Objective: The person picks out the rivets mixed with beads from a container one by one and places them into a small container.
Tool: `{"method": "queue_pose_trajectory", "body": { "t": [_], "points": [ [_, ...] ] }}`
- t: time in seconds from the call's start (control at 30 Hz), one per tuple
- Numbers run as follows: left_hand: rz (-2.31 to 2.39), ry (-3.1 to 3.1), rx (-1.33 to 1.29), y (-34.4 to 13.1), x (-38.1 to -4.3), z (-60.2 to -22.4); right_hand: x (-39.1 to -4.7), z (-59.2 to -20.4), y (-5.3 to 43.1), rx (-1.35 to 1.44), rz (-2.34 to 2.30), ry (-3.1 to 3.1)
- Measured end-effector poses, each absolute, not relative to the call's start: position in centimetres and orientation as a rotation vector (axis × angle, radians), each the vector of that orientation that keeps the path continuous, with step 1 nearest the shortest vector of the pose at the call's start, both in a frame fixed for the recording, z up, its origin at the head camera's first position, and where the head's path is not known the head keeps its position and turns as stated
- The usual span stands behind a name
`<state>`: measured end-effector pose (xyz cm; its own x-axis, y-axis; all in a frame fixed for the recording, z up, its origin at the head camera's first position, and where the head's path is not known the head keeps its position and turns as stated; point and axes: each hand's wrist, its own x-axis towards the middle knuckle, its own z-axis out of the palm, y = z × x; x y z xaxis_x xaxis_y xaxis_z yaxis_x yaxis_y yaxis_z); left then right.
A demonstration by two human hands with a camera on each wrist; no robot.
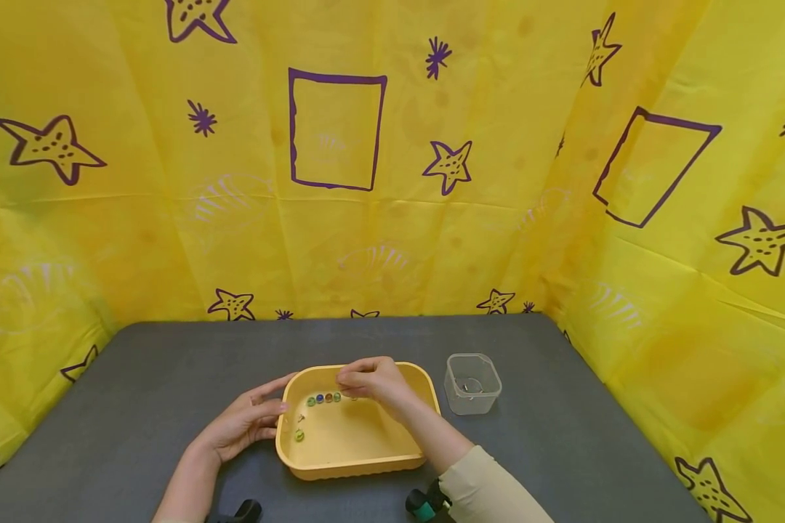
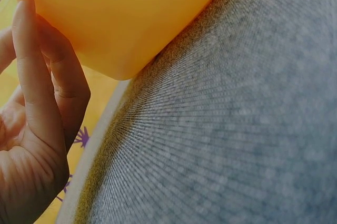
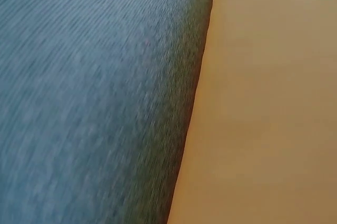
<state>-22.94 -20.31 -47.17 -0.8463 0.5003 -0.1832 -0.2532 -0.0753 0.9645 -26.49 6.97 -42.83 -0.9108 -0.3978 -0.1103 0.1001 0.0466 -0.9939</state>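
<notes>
A yellow plastic tub (image 1: pixel 360 468) rests on the dark table, with several glass marbles (image 1: pixel 329 398) lined up along the far side of its floor. One green marble (image 1: pixel 299 436) lies apart near the left wall, by a small brownish bit (image 1: pixel 302 418). My left hand (image 1: pixel 245 420) grips the tub's left wall, thumb at the rim and fingers along the outside. Over the far part of the tub, my right hand (image 1: pixel 376 381) has thumb and fingertips drawn together above the marble row; I cannot tell whether they hold anything. The right wrist view shows only tub wall (image 3: pixel 263 103) and table.
Right of the tub stands a clear square plastic container (image 1: pixel 473 385) with small items at its bottom. Yellow cloth (image 1: pixel 392 218) with purple drawings hangs behind the table (image 1: pixel 190 356) and on both sides. Dark straps or devices show near both wrists.
</notes>
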Motion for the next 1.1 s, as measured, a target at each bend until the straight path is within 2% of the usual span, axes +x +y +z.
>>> {"method": "queue_pose_trajectory", "body": {
  "t": [0.53, 1.1],
  "points": [
    [1.964, 1.719, 0.269, -20.4, -23.3, -47.2, -26.8, -42.6, 3.1, -0.236, -1.902, 2.002],
    [1.965, 1.692, 0.29, -20.5, -23.2, -47.5, -26.4, -45.0, 1.1, -0.261, -1.766, 2.07]
  ]
}}
